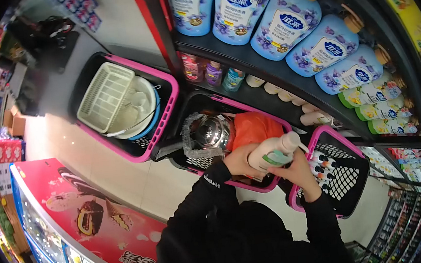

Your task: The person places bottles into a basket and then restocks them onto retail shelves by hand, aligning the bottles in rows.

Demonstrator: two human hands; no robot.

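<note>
Both my hands are closed on a white pump bottle [274,151] with a green label, tilted, its pump end pointing up and to the right. My left hand [242,161] wraps the lower part of the bottle. My right hand [298,172] grips it on the other side, near the label. Below the bottle stands a black shopping basket with a pink rim [284,121]. Inside this basket are a shiny metal pot or kettle [214,131] in clear wrapping and an orange-red bag [256,128]. The lower end of the bottle is partly hidden by my fingers.
A second basket [174,102] at upper left holds a cream dish rack [107,96] and basins. A third basket [339,136] at right contains small bottles [322,166]. Shelves carry large blue bottles [286,23]. A red freezer [95,210] stands at lower left.
</note>
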